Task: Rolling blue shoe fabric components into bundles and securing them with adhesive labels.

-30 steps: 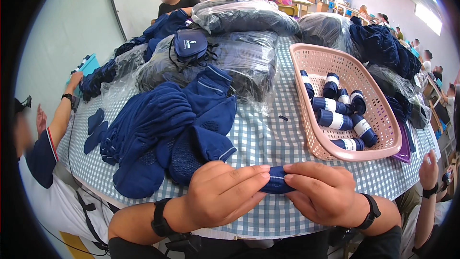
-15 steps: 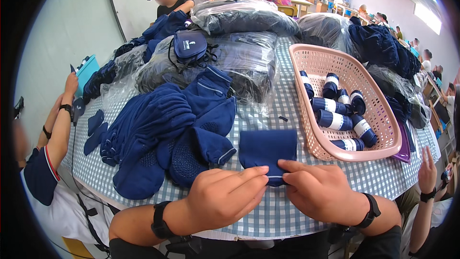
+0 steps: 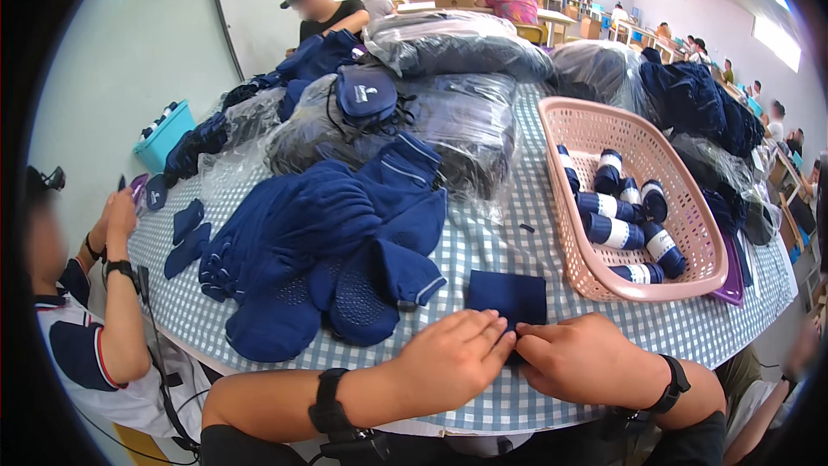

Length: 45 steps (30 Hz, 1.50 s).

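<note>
Head view: the left hand (image 3: 455, 355), fingers together, and right hand (image 3: 576, 355), fingers curled, meet at a flat navy cloth's (image 3: 507, 292) near edge on the tabletop (image 3: 470, 229); pinching cannot be told. No band shows there. Loose navy garments (image 3: 302, 224) crowd its left; rightward, a pink basket (image 3: 642, 293) holds banded rolls (image 3: 612, 231), apparently finished. Bagged stacks (image 3: 470, 112) obstruct the far side.

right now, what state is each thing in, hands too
left hand: fingers at the cloth's near edge, grip partly hidden
right hand: fingers curled at that edge, grip partly hidden
navy cloth: far part lying flat
pink basket: open, partly filled
navy rolls: rolled, white-banded, in basket
navy garments: loosely heaped
navy pouch: resting on wrapped goods
plastic-wrapped bundles: stacked
</note>
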### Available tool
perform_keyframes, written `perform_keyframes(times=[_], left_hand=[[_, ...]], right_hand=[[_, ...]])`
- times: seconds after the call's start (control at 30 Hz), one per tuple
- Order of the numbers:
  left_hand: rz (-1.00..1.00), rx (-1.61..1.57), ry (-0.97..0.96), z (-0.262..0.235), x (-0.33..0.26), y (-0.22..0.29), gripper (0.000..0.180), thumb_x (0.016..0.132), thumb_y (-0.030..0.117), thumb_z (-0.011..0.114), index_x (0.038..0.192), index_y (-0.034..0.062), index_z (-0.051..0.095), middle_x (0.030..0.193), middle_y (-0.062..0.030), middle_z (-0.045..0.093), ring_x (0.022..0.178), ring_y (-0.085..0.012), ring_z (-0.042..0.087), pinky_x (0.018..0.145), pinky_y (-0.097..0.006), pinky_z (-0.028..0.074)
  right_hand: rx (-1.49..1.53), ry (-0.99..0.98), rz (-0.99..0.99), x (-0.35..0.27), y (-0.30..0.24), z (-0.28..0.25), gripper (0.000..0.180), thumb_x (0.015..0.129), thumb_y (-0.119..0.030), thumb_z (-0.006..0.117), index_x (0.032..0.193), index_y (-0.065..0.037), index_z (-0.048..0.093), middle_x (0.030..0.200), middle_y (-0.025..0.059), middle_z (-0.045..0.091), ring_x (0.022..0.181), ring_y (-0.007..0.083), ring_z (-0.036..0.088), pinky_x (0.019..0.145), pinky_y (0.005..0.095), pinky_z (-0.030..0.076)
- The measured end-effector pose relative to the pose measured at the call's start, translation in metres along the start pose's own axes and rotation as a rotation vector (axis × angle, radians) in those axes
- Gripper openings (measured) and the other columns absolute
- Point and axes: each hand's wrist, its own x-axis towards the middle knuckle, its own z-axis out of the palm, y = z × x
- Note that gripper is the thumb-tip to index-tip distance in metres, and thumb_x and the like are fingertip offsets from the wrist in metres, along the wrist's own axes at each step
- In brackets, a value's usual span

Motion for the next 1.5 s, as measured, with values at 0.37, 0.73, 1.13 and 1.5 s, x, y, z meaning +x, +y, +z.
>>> perform_keyframes(times=[0.37,0.73,1.13,1.5], left_hand=[[0.064,0.105,0.088,0.022,-0.008,0.001,0.032,0.08,0.016,0.06,0.098,-0.0083,0.07,0.101,-0.0241,0.072,0.101,-0.0343,0.07,0.087,-0.039,0.056],[0.07,-0.012,0.179,0.029,-0.009,0.005,0.017,0.074,0.016,0.064,0.075,-0.0003,0.068,0.071,-0.0121,0.068,0.069,-0.0256,0.066,0.058,-0.035,0.048],[-0.006,-0.026,0.118,0.036,-0.01,0.008,0.017,0.073,0.017,0.065,0.076,0.0021,0.07,0.073,-0.0075,0.068,0.074,-0.0244,0.066,0.061,-0.034,0.049],[-0.051,-0.045,0.141,0.014,-0.009,-0.004,0.026,0.074,0.016,0.062,0.089,-0.0049,0.068,0.074,-0.0118,0.067,0.066,-0.0221,0.065,0.058,-0.031,0.052]], right_hand=[[0.054,0.274,0.086,0.1,-0.008,-0.074,0.014,0.08,-0.016,0.072,0.08,-0.007,0.062,0.063,0.0112,0.061,0.055,0.0319,0.063,0.053,0.0429,0.049],[-0.231,0.389,-0.046,0.268,0.077,-0.028,0.027,0.083,-0.012,0.069,0.108,-0.004,0.064,0.111,0.0172,0.065,0.104,0.0364,0.063,0.09,0.0446,0.05],[-0.374,0.319,-0.038,0.291,0.101,-0.013,0.027,0.089,-0.016,0.064,0.112,-0.003,0.068,0.128,0.0141,0.063,0.12,0.0311,0.058,0.1,0.0431,0.044],[-0.091,1.051,-0.068,0.228,0.048,-0.066,0.019,0.074,0.0,0.074,0.091,-0.005,0.065,0.085,0.009,0.068,0.081,0.0237,0.067,0.075,0.034,0.053]])
